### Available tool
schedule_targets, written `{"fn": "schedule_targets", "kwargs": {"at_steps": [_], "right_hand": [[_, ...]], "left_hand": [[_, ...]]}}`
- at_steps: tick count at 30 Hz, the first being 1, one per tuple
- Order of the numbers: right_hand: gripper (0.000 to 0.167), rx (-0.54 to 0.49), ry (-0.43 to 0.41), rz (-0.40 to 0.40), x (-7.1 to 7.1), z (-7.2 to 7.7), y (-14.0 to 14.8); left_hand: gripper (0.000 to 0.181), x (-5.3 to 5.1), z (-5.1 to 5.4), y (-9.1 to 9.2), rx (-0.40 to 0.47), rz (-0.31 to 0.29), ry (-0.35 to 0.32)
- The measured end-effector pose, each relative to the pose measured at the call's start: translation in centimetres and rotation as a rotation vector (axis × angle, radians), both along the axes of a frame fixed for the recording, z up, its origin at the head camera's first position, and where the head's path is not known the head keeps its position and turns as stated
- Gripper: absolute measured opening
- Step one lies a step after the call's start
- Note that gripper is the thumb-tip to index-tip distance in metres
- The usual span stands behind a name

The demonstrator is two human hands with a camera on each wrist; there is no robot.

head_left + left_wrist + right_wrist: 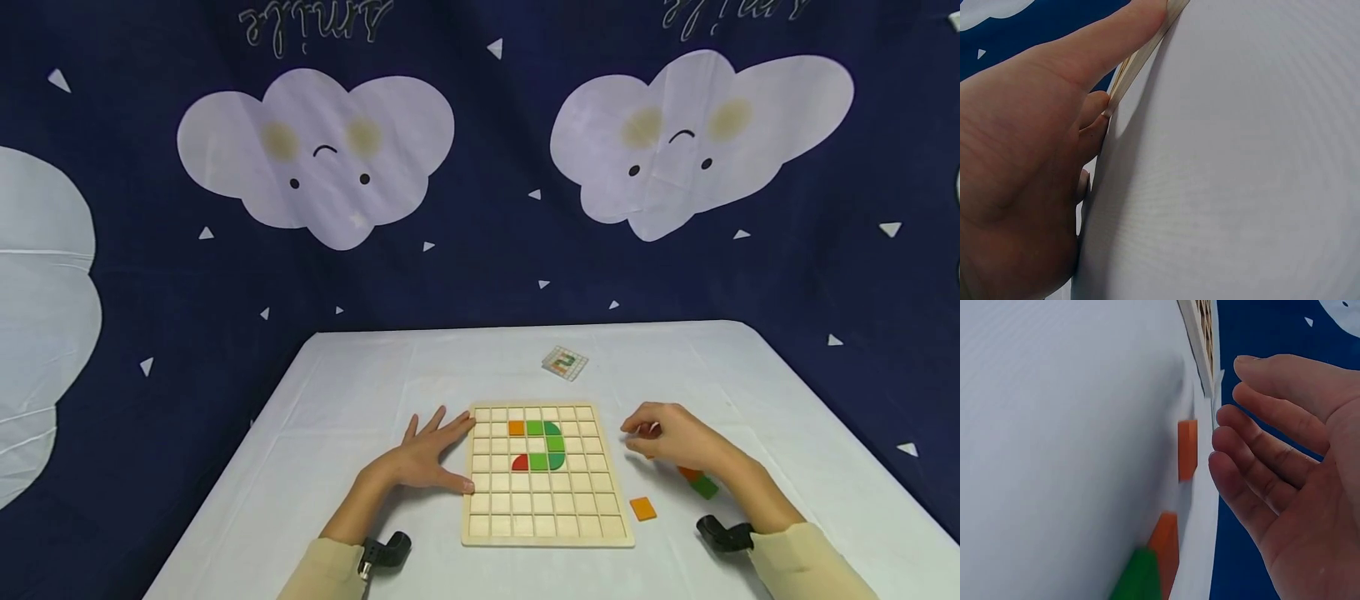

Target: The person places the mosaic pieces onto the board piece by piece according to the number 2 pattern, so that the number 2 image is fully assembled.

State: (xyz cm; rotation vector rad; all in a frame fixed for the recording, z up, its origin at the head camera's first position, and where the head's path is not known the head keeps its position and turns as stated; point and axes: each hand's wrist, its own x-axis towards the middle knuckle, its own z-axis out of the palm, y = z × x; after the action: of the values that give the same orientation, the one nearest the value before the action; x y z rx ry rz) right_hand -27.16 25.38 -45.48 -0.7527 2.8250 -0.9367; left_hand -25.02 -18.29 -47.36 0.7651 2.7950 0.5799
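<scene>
A wooden grid board [497, 525] lies on the white table. On it sit an orange square [517, 427], several green pieces [555, 443], some with a rounded corner, and a red quarter-round piece [521, 462]. My left hand [420, 458] is spread at the board's left side, its thumb and a finger touching the edge; the thumb also shows against the board in the left wrist view. To the board's right, my right hand [671, 435] hovers above the table, fingers loosely bent around nothing. Under its wrist lie an orange-red piece [688, 473] and a green tile [703, 487].
One loose orange tile [642, 508] lies beside the board's lower right corner. Behind the board is a small pattern card [565, 363] printed with a coloured figure on a grid. A dark blue cloth [495, 283] with clouds hangs beyond the table's far edge.
</scene>
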Motion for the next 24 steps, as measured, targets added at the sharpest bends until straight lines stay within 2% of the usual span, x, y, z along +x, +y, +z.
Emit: {"fn": "schedule_targets", "kwargs": {"at_steps": [11,24], "right_hand": [[0.021,0.004,0.047,-0.003,1.4,-0.5,2.6],[0.023,0.046,0.037,-0.095,2.5,-0.7,4.8]], "left_hand": [[0.11,0.1,-0.1,0.0,-0.006,-0.006,0.002],[0.113,-0.2,-0.1,0.0,-0.016,0.004,0.007]]}}
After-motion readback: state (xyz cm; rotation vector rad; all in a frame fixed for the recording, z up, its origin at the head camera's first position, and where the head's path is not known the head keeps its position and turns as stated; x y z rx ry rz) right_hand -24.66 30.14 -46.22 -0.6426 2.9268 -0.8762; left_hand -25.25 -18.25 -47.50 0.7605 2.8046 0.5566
